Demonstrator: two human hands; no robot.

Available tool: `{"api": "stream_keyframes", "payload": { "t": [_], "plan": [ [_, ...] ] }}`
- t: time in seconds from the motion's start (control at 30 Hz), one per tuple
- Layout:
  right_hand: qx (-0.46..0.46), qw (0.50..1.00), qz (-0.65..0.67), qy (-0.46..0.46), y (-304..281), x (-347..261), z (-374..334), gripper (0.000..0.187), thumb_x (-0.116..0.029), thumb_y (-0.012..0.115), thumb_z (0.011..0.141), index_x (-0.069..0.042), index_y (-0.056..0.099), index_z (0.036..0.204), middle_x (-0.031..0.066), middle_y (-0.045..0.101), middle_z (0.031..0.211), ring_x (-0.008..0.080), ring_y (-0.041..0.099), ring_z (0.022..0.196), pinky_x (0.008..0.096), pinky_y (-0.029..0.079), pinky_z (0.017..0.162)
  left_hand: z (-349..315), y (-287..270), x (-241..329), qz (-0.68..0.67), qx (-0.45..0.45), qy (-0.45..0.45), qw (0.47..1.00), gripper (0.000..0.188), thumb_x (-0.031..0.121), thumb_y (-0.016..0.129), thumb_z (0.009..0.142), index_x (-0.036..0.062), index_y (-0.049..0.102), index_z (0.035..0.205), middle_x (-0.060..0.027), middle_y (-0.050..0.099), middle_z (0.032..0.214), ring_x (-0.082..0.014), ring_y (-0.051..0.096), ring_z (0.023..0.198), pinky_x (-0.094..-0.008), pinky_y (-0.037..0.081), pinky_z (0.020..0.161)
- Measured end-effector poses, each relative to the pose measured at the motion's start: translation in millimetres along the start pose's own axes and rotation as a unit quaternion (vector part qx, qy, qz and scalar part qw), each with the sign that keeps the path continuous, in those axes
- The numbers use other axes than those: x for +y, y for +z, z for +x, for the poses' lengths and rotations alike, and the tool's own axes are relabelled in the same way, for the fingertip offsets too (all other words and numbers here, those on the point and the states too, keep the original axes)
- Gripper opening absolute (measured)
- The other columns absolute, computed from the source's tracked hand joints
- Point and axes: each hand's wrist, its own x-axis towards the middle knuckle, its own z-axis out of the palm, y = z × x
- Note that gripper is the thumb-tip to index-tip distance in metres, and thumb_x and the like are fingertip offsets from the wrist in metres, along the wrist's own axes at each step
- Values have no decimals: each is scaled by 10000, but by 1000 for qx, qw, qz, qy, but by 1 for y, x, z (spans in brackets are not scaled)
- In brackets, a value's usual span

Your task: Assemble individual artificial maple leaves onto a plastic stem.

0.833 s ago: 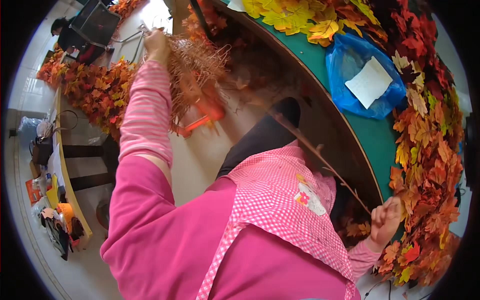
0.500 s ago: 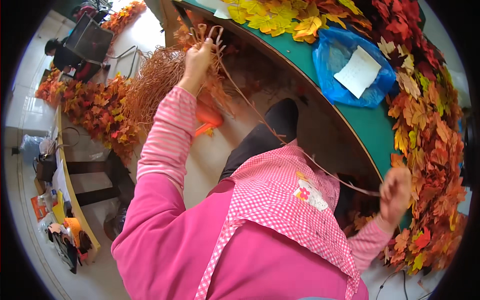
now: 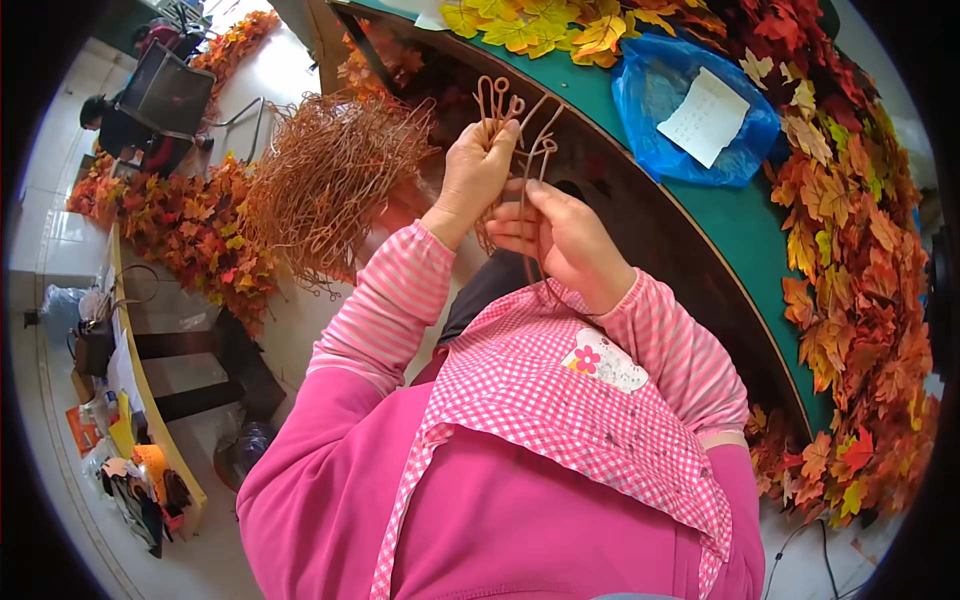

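Note:
My left hand (image 3: 474, 172) is closed around several thin brown artificial vine stems, whose looped ends (image 3: 501, 87) stick up above the fist. Just to its right, my right hand (image 3: 572, 236) pinches another brown stem (image 3: 548, 147) between thumb and fingers, with its small looped end up. That stem's lower part hangs down past my fingers toward the apron (image 3: 520, 360). The two hands are close together over my lap. To the left of them lies a large tangled heap of brown stems (image 3: 335, 175).
A green-topped table (image 3: 740, 225) curves along the right, bearing a blue plastic bag (image 3: 640, 115) with a white paper (image 3: 705, 118) on it. Orange and red artificial maple leaves (image 3: 850, 280) are heaped at its right. More leaf garlands (image 3: 200, 225) lie left, near a cluttered shelf (image 3: 165, 450).
My right hand has come from the far right, by the table edge, to beside my left hand. The left hand has moved right and down, still holding the stems.

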Motion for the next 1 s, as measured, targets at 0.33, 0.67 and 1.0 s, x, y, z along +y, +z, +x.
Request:
{"api": "stream_keyframes", "payload": {
  "t": [0.33, 0.67, 1.0],
  "plan": [
    [67, 897, -405, -165, -7, -27, -111, 206, -161, 479, 972, -31, 574, 844, -59, 426, 576, 8, 338, 481, 189, 247, 443, 65, -39, -4, 185, 231, 121, 947, 291, 273, 519, 964, 21, 618, 859, -158, 655, 759, -279, 646, 724, -387, 490, 660],
    [200, 852, -483, 22, -93, -63, -290, 189, -111, 491, 921, -20, 576, 779, -45, 468, 553, 39, 388, 449, 216, 290, 429, 161, -129, -93, 101, 279, -83, 951, 381, 289, 449, 970, 34, 676, 801, -77, 637, 649, -231, 615, 646, -370, 456, 582],
    [371, 778, -462, 206, -342, 39, -332, 274, -300, 504, 953, -109, 561, 764, -36, 372, 496, 75, 338, 377, 251, 263, 354, 226, -433, -16, -7, 222, 66, 973, 391, 322, 433, 976, 28, 543, 1208, -95, 598, 734, -240, 620, 709, -401, 516, 591]
  ]
}}
